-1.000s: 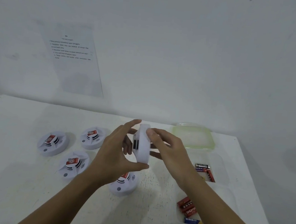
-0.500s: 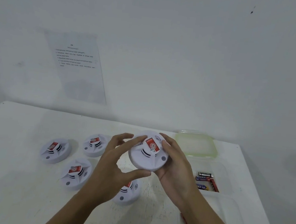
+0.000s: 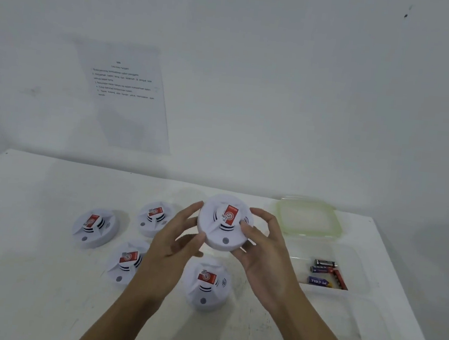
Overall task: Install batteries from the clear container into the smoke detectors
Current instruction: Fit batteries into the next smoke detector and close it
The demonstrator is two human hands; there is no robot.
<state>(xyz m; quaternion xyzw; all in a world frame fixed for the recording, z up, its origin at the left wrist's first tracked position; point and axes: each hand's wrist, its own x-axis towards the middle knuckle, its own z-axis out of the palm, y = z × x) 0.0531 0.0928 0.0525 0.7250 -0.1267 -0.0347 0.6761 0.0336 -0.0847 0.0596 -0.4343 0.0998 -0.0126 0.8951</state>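
Smoke detector [image 3: 224, 225], a white plastic disc with a red label on its raised centre, hangs clear of the table [image 3: 26, 273] between both hands, its face turned up toward the camera and tilted a little. On one side the left hand [image 3: 175, 243] pinches the rim, forefinger on the upper edge and thumb on the lower. The right hand [image 3: 267, 250] cups the opposite side, thumb lying on the face just beside the label and the other fingers curled behind the rim. It looks light and stiff, a hollow shell with a smooth skin that could slide under a loose grip. The thick outer rim seems the safest hold, rather than the slotted centre. Its back is hidden, so whether a battery sits inside cannot be told. Just under the wrists another detector [image 3: 207, 281] lies face up, and three more detectors [image 3: 126, 262] lie out past the left knuckles. Beyond the right hand's little-finger side stands the clear container [image 3: 301, 250], with a few batteries [image 3: 323, 271] lying in it. A pale green lid [image 3: 308, 217] lies farther out, past the right fingertips.
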